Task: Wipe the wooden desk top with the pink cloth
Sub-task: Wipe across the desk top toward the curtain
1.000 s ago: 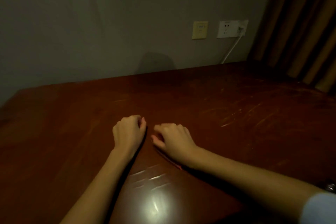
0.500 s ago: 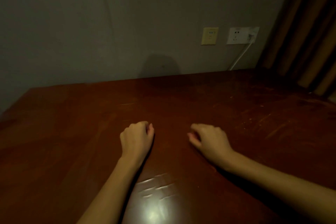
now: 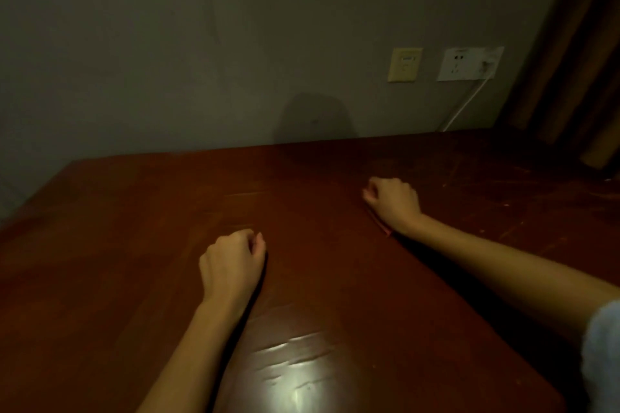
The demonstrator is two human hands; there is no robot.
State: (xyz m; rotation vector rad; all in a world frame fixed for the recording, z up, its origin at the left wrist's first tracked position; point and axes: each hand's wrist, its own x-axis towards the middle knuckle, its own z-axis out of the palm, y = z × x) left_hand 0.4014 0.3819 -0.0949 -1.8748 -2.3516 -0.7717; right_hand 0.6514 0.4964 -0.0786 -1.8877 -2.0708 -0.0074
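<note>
The dark red-brown wooden desk top (image 3: 134, 245) fills the lower part of the dim view. My right hand (image 3: 392, 203) rests palm down on it, right of centre, with curled fingers pressing on the pink cloth (image 3: 382, 227). Only a thin pink edge of the cloth shows under the wrist; the hand hides the remainder. My left hand (image 3: 231, 263) lies on the desk near the middle as a loose fist, with nothing visible in it.
A grey wall runs behind the desk, with a yellow wall plate (image 3: 404, 64) and a white socket (image 3: 468, 63) whose white cable (image 3: 464, 106) drops behind the desk. Brown curtains (image 3: 577, 60) hang at the right. Scratches mark the desk's right side.
My right hand has slid with the cloth to the right and away from me across the desk. My left hand has stayed in place as a fist.
</note>
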